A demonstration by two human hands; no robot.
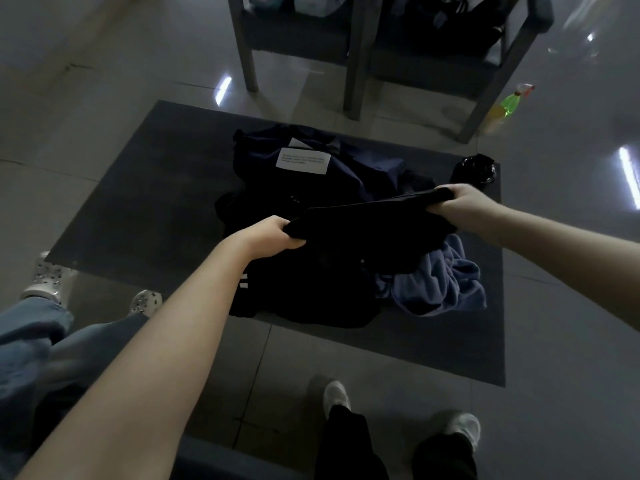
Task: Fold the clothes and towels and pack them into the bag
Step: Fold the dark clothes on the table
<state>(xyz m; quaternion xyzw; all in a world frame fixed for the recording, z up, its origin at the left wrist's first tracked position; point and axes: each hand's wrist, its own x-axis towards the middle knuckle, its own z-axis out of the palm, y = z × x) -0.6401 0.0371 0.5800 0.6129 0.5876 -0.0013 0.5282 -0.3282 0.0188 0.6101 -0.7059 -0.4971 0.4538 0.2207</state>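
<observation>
On dark floor mat [138,202], centre: heap of black clothes [304,292], unfolded; navy bag [346,174] behind it, white label up, contents not visible; blue-grey towel [440,282] crumpled at the heap's right edge. Task judged barely begun, with folding and packing all left. Left hand [277,233] and right hand [460,202], arms outstretched, each grip one end of a black garment [374,220] stretched between them above the heap.

Matt black cloth garment [367,220], fleecy blue towel [440,282], glossy floor tiles [104,98]
</observation>
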